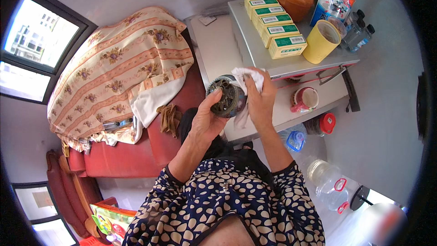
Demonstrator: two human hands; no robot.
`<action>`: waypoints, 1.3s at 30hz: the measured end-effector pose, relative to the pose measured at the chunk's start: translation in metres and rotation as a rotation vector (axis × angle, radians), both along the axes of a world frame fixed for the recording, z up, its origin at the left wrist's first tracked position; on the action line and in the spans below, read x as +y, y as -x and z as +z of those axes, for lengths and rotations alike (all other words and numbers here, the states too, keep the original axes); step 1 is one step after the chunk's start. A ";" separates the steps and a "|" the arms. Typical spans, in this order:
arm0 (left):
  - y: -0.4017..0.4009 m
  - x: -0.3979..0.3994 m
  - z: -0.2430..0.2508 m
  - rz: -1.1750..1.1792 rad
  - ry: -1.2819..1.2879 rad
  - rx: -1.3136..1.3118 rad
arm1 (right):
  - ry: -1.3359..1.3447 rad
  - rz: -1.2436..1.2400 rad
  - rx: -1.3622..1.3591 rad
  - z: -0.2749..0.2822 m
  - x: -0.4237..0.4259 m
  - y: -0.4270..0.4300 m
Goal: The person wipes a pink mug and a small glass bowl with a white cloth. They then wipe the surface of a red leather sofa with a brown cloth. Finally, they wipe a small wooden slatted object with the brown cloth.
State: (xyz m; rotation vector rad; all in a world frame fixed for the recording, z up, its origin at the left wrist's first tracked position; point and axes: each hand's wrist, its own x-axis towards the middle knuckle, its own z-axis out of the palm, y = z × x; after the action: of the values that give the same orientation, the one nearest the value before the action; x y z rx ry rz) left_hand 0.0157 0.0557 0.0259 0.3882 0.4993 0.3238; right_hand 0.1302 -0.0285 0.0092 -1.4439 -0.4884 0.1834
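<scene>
My left hand [209, 118] grips a round dark pot [235, 104] with a patterned outer wall, its thumb over the near rim. Dark, dry, leaf-like pieces [223, 97] show inside the open mouth, which faces me. My right hand [261, 99] pinches a crumpled white cloth or tissue [251, 77] against the pot's right side. Part of the white material hangs below, between the pot and the right wrist. The pot is held in the air, in front of a white table [235, 130].
A grey metal cabinet [263, 65] carries several yellow-green boxes [286, 46], a yellow canister [321, 42] and a brown lidded jar [295, 0]. A red mug [305, 99] stands below. Plastic bottles [295, 138] are on the right. Left is a red sofa [119, 160] under a floral cover [112, 68].
</scene>
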 end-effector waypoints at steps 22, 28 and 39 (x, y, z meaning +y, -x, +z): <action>-0.012 -0.004 -0.016 0.186 0.042 0.094 | -0.201 0.127 0.298 -0.019 -0.002 0.021; -0.021 -0.004 -0.027 0.280 -0.159 0.096 | -0.357 0.081 0.467 -0.025 0.004 0.052; 0.003 0.026 0.000 -0.075 -0.339 0.235 | -0.329 0.279 0.528 -0.018 -0.007 0.023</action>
State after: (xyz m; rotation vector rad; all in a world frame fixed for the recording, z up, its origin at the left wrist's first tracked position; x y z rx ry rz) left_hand 0.0130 0.0815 0.0261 0.7783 0.6597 0.2918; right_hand 0.1069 -0.0352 -0.0087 -0.9502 -0.2648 0.6577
